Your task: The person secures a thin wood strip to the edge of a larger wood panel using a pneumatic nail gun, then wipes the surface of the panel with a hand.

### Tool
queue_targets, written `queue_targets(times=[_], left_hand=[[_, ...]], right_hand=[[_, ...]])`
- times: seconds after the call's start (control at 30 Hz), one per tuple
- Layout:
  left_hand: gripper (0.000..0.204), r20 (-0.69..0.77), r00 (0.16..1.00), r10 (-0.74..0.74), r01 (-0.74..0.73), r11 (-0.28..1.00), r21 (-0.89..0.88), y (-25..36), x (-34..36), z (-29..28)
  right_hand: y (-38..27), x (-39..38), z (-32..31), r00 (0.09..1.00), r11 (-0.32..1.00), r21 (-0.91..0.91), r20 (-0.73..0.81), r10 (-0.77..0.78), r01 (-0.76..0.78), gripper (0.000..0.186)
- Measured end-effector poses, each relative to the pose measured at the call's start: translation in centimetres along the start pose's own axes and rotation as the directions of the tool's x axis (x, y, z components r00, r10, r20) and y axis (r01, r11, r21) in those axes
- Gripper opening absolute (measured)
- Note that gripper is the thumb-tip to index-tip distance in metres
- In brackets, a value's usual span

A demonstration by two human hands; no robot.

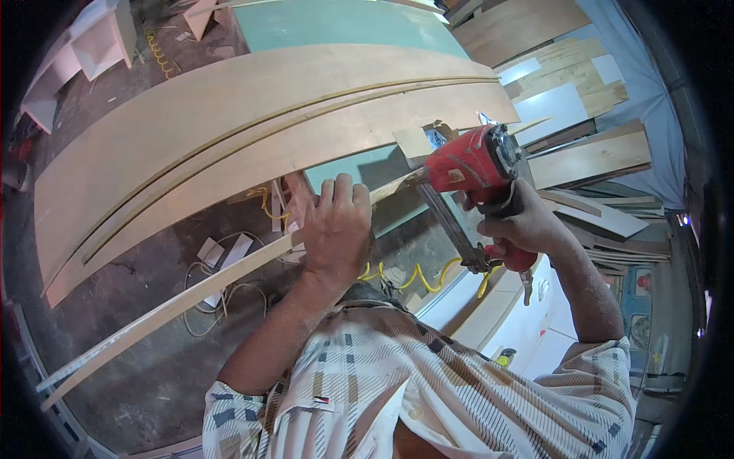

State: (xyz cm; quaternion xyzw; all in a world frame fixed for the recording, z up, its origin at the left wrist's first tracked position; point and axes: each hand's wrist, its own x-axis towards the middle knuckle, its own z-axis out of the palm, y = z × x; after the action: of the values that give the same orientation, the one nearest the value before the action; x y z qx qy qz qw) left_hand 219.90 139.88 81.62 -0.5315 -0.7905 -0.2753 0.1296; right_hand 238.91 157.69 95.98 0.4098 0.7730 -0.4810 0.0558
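Observation:
My left hand [336, 233] is closed on a long, narrow wooden strip [199, 294] that runs from the lower left up toward the nail gun. My right hand [516, 222] grips a red pneumatic nail gun [466, 164] by its handle, its nose over the far part of the strip, near a small pale block [413, 144]. Whether the nose touches the wood is hidden. Beyond both hands lies a big curved plywood sheet [138, 153] with two long thin strips [267, 118] along it.
A pale green board [344, 23] is behind the plywood. White box pieces [92, 42] sit upper left; leaning boards and panels [589, 161] crowd the right. Coiled yellow air hose [432, 283], loose cords and offcuts [229, 256] lie on the grey floor [138, 359] below.

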Motion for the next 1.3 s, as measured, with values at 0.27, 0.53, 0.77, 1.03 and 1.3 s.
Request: queue_targets(times=[0.27,0.53,0.77,1.03,1.3], left_hand=[[0.019,0.16,0.974,-0.161,0.185,0.972,-0.145,-4.3,-3.8,-8.2],[0.022,0.117,0.983,-0.141,0.159,0.973,-0.166,-6.3,-5.0,-9.5],[0.023,0.08,0.99,-0.115,0.128,0.973,-0.19,-6.0,-5.0,-9.6],[0.021,0.128,0.983,-0.128,0.15,0.972,-0.179,-6.2,-5.1,-9.6],[0.021,0.109,0.977,-0.183,0.204,0.952,-0.229,-5.9,-5.0,-9.2]], right_hand=[[0.5,-0.3,-0.6,1.0,0.997,-0.072,0.004,-0.016,0.016,0.018],[-2.2,-2.0,2.1,0.991,0.996,0.023,0.105,-0.085,0.083,0.024],[-3.5,-2.8,3.7,0.991,0.998,0.059,0.127,-0.035,0.027,0.028],[-4.0,-2.7,4.3,0.993,0.996,0.072,0.099,-0.058,0.051,0.032],[-4.0,-2.4,4.7,0.994,0.999,0.04,0.112,-0.01,0.005,0.031]])
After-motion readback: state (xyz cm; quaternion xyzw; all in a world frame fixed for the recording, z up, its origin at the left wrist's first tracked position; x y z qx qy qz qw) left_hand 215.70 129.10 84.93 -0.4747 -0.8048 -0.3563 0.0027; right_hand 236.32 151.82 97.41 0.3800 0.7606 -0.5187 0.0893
